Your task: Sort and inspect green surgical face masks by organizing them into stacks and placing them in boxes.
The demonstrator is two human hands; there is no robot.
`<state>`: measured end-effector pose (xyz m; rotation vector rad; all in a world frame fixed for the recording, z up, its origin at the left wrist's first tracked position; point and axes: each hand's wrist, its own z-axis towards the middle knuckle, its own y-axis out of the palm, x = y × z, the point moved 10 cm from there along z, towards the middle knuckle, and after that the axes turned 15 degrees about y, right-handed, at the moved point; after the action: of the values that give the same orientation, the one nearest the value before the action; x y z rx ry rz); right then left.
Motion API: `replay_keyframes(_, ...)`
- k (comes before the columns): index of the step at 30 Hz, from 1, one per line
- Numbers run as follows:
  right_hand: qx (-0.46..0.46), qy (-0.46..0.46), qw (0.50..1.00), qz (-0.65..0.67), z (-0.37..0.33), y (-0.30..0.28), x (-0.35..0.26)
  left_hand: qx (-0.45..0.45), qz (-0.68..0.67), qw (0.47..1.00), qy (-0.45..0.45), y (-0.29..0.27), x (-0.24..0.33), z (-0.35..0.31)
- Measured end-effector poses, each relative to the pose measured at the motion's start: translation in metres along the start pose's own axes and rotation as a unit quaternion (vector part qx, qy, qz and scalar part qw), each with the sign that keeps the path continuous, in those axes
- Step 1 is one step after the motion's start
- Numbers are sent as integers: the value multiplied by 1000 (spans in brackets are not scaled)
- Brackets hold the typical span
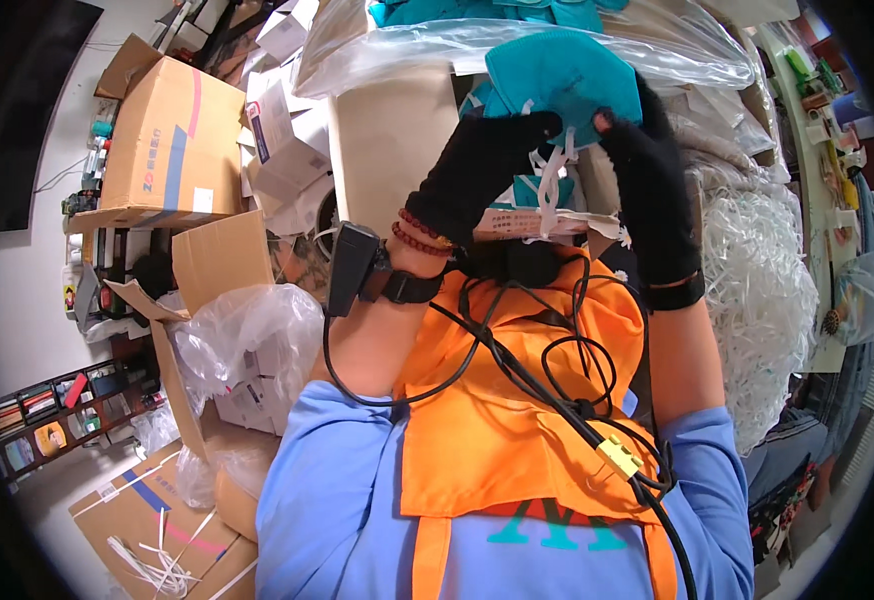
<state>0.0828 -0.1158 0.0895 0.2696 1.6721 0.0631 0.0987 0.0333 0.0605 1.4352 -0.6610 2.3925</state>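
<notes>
Both my hands wear black gloves and hold up a teal cup-shaped face mask [562,78] at the top middle. My left hand [492,150] pinches its lower left edge, the thumb pointing right. On the right side, my right hand [647,165] is closed around the mask's edge, with a bare thumb tip against its face. White elastic straps [551,188] dangle from the mask between my hands. Below them stands a small open carton [517,222] with teal material inside. More teal masks [547,10] lie in a clear plastic bag [407,55] beyond.
A pale cardboard surface [392,150] lies left of my hands. A large brown carton [182,140] and white boxes [292,130] are farther left. An open carton with plastic lining [247,335] stands nearer. Bundled white straps [757,290] fill the right. Black cables [517,360] hang across my orange apron.
</notes>
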Motion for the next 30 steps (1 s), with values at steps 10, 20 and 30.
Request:
replay_keyframes(10,-114,186,963,-156,-23,-8,59,191,-173,960,-109,-29,-18,-14)
replay_keyframes(20,134,-85,921,-357,-8,-97,25,211,-113,969,-63,-51,0,-15)
replay_keyframes(30,-120,107,987,0,-18,35,36,186,-185,961,-89,-3,6,-1)
